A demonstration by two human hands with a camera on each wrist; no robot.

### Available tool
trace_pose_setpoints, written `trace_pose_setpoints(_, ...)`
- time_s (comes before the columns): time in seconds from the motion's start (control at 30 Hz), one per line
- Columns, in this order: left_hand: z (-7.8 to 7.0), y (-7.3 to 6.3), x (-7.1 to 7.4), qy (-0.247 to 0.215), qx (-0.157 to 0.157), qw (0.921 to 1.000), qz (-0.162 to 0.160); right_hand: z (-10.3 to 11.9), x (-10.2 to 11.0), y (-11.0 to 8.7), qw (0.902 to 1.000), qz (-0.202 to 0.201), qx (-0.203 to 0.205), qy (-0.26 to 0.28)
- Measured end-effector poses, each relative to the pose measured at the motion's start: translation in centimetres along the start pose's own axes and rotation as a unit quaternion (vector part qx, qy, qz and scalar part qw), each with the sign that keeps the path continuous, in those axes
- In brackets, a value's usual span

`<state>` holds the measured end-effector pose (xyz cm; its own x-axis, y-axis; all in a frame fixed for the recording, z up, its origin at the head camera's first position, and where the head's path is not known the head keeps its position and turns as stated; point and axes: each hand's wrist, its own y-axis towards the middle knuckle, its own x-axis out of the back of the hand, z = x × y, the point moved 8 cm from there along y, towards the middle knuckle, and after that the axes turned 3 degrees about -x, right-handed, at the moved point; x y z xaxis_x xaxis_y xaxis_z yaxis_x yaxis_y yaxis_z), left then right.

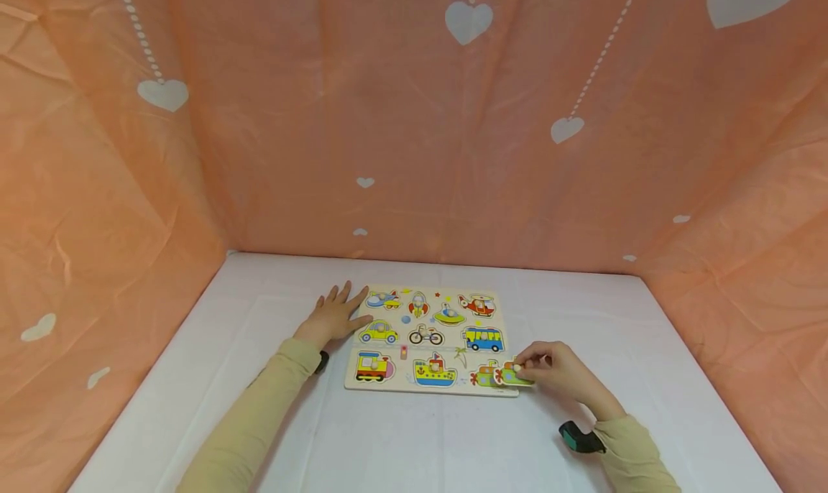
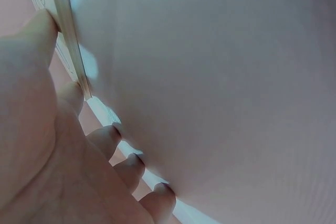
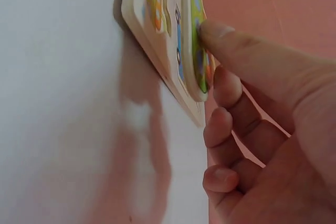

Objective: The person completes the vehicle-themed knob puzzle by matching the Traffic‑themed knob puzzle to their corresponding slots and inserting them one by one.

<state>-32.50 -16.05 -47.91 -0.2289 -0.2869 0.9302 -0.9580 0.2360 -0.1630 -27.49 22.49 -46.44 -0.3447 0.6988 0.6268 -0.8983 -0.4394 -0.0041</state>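
A wooden peg puzzle board (image 1: 401, 338) with vehicle pieces lies flat on the white table. My right hand (image 1: 555, 367) pinches a green submarine puzzle piece (image 1: 514, 375) between thumb and fingers, above the board's near right corner. In the right wrist view the submarine piece (image 3: 197, 40) stands a little off the board, its pale wooden edge showing. Beneath it, a printed submarine picture (image 1: 481, 376) partly shows in the board. My left hand (image 1: 333, 317) is spread at the board's left edge, thumb and index finger touching it. In the left wrist view the thumb (image 2: 44, 30) presses that edge.
The board carries a train (image 1: 373, 367), a ship (image 1: 435, 371), a bus (image 1: 484, 339), a car (image 1: 379, 332), a bicycle (image 1: 425, 335) and other vehicles. Orange cloth (image 1: 414, 119) with white hearts encloses the table's back and sides. Bare white tabletop (image 1: 414, 435) lies in front.
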Motion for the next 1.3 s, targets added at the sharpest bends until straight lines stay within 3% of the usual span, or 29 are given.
trace_pose_setpoints(0.73, -0.2, -0.3, 0.2, -0.009, -0.002, 1.0000, 0.003, 1.1, -3.9, 1.9, 0.9989, 0.042, -0.005, 0.023)
trace_pose_setpoints(1.3, -0.1, 0.0, 0.2, -0.003, -0.002, 1.0000, 0.002, 1.2, -4.1, 2.1, 0.9986, 0.048, -0.006, 0.020)
